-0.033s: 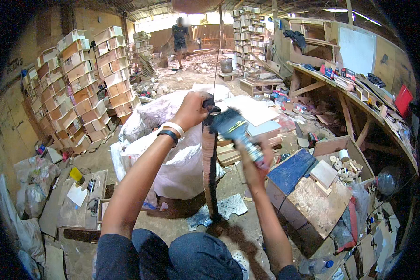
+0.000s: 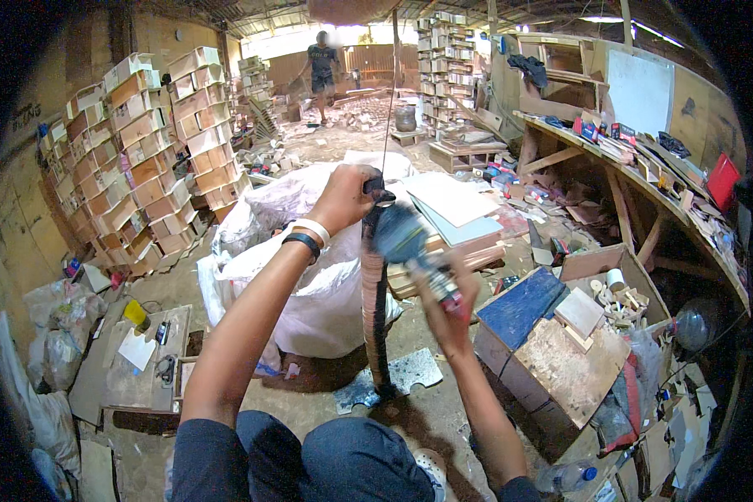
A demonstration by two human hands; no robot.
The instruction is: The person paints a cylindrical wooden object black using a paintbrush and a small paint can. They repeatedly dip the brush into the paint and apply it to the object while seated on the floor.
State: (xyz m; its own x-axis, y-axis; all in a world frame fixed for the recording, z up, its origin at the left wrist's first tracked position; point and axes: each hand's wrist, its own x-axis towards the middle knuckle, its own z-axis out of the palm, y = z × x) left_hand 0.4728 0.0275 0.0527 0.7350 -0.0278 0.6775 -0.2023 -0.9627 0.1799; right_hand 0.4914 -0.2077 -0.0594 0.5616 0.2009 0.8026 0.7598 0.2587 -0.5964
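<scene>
At twelve o'clock, just above the middle of my view, my left hand is closed around the dark top of a tall layered stack, which runs from there down toward six o'clock, black along its right side. My right hand, at four o'clock, is curled around the handle of a wide brush, blurred; its dark head overlaps the stack's right edge, and I cannot tell whether the bristles touch. The stack's foot stands at six o'clock by a stained sheet. A white sack bulges at eight o'clock, just behind the stack. At four o'clock, farther out, sits a wooden crate with a blue board on top; a cluttered counter curves along two o'clock.
</scene>
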